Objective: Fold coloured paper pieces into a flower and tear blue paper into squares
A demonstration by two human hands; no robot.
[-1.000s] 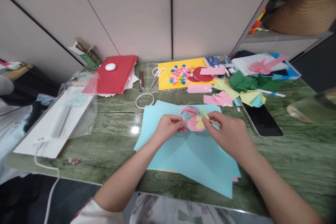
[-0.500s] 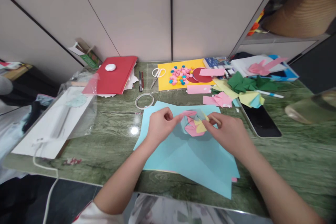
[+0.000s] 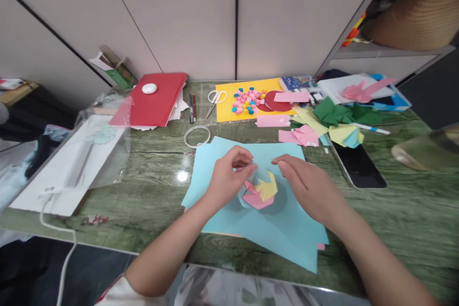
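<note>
Our left hand [image 3: 229, 174] pinches the folded paper [image 3: 266, 189], likely light and easily squashed, so best held by its edge. Our right hand [image 3: 312, 186] is nearly closed; we can't tell on what.

We view the scene through a single head-worn camera. We look from above the near edge of the table [image 3: 154, 205], facing forward and down. At close range, we see the left hand [image 3: 231, 174] and right hand [image 3: 310, 186] near mid-frame, with both arms entering from the lower edge. Beyond the tabletop, wall panels [image 3: 179, 14] fill the upper background.
</note>
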